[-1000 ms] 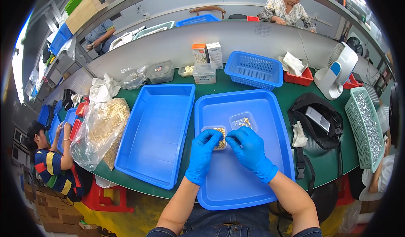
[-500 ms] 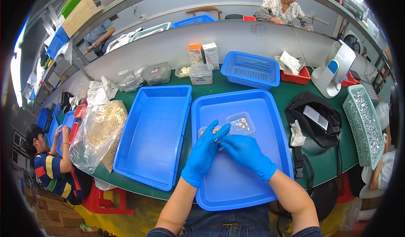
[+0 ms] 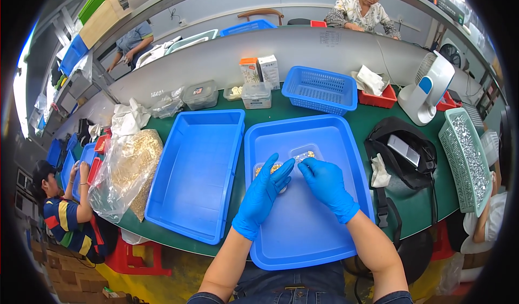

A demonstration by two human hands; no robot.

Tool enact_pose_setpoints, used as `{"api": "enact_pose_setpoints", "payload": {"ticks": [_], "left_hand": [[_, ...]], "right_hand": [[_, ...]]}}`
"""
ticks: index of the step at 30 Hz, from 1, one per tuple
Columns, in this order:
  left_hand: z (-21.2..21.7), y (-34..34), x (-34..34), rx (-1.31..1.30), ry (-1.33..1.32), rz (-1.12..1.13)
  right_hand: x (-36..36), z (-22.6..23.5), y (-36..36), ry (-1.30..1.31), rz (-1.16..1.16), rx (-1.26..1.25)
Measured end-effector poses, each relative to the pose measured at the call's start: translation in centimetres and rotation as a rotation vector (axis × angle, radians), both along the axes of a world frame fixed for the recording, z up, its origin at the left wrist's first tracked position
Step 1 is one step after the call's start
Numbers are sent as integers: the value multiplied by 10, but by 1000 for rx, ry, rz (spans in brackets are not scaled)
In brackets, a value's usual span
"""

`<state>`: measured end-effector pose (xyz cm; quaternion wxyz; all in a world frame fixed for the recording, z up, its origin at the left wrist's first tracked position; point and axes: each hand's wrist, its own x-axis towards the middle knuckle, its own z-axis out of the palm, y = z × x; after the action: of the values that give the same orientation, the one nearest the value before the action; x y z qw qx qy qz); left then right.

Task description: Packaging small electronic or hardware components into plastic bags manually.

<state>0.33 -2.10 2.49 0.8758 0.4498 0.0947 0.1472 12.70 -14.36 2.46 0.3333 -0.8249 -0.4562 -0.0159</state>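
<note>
Both my hands wear blue gloves and work over a shallow blue tray (image 3: 319,233). My left hand (image 3: 263,193) has its fingers stretched out, the palm turned toward the right hand. My right hand (image 3: 327,187) is closed, thumb and fingertips pinched together just right of the left fingertips; anything between them is too small to make out. Beyond the right hand, a small clear plastic container (image 3: 315,150) holds tiny gold and white pieces (image 3: 308,155). Another container of small gold-coloured pieces (image 3: 274,169) lies behind my left hand, partly hidden by it.
At left stand a deeper blue tray (image 3: 197,169) and a clear bag of tan pieces (image 3: 141,166). A blue basket (image 3: 319,90) sits behind; a black bag (image 3: 403,152) and a pale green basket (image 3: 465,163) of silvery parts are at right. Other people work around the table.
My right hand has drawn a little right, away from the left fingertips, and its fingers have curled in. The left hand stays almost in place.
</note>
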Motion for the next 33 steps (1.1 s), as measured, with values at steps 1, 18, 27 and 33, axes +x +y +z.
{"api": "enact_pose_setpoints", "payload": {"ticks": [1,18,27,33], "left_hand": [[-1,0,0,0,-1,2],[-1,-4,0,115,117,-18],[-15,23,-10,1531,383,319],[-25,25,-2,1806,399,347]], "right_hand": [[-2,1,-1,-17,23,19],[7,-2,-6,-123,-71,-185],[13,0,-9,-78,-78,-175],[7,7,-7,-36,-30,-143]]}}
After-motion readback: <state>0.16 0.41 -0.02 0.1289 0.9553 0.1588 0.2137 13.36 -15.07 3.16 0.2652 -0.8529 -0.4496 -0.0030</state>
